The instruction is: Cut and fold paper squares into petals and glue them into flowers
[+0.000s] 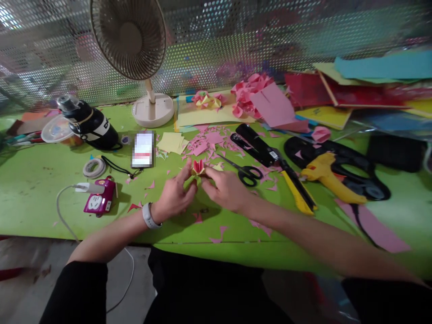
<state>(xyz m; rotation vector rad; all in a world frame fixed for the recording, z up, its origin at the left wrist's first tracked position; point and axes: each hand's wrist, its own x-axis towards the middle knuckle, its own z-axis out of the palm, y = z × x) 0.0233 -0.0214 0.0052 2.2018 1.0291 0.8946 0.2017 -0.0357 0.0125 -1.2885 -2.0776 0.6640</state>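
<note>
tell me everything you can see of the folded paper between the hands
The small folded paper has pinkish-red folds standing up from a yellowish base. The left hand and right hand hold it from either side over the green table; table contact and finer creases are unclear.

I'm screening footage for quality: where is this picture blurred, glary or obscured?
Head view: smartphone screen pixelated; colored sheets at far right smeared; pale glare on the green tabletop, right end; bright glints on the perforated panel, upper left; folded paper between left hand and right hand small, softly detailed.
</note>
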